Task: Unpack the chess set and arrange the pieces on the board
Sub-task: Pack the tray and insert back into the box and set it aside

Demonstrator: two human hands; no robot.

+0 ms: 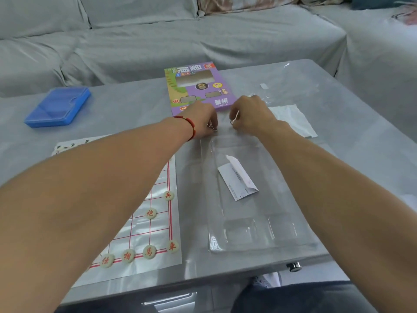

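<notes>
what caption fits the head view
Both hands pinch a clear plastic bag beside the chess board.

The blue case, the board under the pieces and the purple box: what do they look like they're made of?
Blue case: likely hard, slightly translucent plastic, with moulded edges and soft sheen.
Board: seemingly thin glossy plastic sheet or laminated paper; it lies flat and throws bright glare.
Purple box: probably printed cardboard, flat, with shiny window cut-outs.

Glossy clear plastic tray [259,233]; shiny plastic-film board [144,224]; matt cloth sofa [158,37].

Both arms outstretched, left grip [204,119] and right grip [249,116] pinching.
</notes>
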